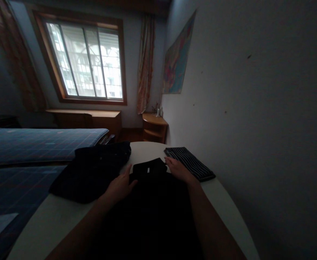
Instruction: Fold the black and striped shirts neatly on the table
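A black collared shirt (153,213) lies spread on the round white table (234,220), its collar pointing away from me and a small pale label inside the neck. At the shirt's left shoulder area rests my left hand (120,186), thumb and fingers apart. My right hand (178,169) lies at the other shoulder beside the collar, its fingers stretched out. Left of the shirt is a dark bundled garment (90,173). To the right, close to my right hand, sits a folded black cloth with white stripes (192,162).
A bed with a blue plaid mattress (44,144) stands left of the table. Beyond are a wooden desk (104,114) under the window and a corner shelf (155,121). The white wall (255,126) runs along the right side.
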`<state>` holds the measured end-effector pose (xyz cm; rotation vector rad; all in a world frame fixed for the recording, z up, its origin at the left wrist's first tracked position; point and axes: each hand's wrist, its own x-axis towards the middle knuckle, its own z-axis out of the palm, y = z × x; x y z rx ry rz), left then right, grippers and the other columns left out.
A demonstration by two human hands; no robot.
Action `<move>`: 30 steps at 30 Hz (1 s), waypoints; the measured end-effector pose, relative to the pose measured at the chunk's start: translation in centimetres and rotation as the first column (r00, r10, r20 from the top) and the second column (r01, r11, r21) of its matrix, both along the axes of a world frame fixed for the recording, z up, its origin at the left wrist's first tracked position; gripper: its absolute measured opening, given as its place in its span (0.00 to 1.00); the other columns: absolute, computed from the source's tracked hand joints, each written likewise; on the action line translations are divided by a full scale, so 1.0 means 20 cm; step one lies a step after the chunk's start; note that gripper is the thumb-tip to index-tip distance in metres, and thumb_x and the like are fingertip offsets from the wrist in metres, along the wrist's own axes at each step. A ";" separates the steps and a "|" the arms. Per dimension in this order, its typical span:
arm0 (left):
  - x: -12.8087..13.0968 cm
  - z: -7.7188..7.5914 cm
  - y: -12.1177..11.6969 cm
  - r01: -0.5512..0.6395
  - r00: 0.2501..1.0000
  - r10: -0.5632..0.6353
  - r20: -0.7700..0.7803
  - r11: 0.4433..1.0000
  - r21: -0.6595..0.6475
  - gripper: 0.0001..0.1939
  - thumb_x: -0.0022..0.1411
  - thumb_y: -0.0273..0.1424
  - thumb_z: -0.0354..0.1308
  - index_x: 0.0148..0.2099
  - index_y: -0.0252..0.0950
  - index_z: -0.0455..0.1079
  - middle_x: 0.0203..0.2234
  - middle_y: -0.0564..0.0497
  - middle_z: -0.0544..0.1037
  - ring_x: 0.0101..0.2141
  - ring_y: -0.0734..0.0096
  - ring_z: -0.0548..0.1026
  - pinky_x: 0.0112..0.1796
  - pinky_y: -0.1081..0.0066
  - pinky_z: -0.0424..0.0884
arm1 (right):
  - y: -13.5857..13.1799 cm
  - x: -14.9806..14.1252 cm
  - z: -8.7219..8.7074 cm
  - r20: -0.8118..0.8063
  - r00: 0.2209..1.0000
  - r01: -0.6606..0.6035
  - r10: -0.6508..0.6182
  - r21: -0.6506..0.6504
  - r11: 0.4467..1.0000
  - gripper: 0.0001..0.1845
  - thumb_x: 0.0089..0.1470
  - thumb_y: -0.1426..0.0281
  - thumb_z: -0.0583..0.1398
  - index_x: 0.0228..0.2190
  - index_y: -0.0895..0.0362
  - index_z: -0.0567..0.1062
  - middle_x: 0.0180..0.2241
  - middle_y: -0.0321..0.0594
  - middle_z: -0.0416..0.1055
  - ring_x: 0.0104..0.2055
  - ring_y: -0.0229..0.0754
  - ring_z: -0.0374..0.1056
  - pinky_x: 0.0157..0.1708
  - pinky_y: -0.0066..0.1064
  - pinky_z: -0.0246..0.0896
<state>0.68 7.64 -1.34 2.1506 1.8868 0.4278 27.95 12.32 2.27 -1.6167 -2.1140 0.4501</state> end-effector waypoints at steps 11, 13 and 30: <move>0.00 -0.11 0.02 0.149 0.968 -0.137 -0.211 0.988 0.042 0.20 0.66 0.30 0.51 0.59 0.39 0.71 0.60 0.44 0.69 0.57 0.55 0.69 0.57 0.61 0.62 | -0.03 0.14 -0.07 0.375 0.860 0.376 -0.347 -0.005 0.927 0.13 0.51 0.73 0.62 0.41 0.58 0.80 0.46 0.54 0.77 0.53 0.58 0.69 0.51 0.47 0.57; 0.01 -0.11 0.01 0.136 0.970 -0.124 -0.209 0.990 0.044 0.19 0.66 0.34 0.51 0.55 0.38 0.73 0.58 0.42 0.71 0.55 0.53 0.70 0.56 0.60 0.63 | -0.02 0.14 -0.06 0.373 0.850 0.398 -0.371 0.006 0.917 0.11 0.54 0.73 0.60 0.38 0.56 0.80 0.44 0.51 0.78 0.50 0.54 0.72 0.50 0.45 0.58; 0.01 -0.08 0.03 -0.035 0.993 0.041 -0.109 0.998 0.056 0.15 0.66 0.29 0.51 0.53 0.34 0.70 0.46 0.41 0.79 0.46 0.58 0.77 0.46 0.66 0.70 | 0.00 0.23 -0.02 0.214 0.839 0.513 -0.500 -0.004 0.859 0.16 0.56 0.67 0.57 0.44 0.58 0.78 0.45 0.53 0.77 0.50 0.54 0.72 0.47 0.41 0.61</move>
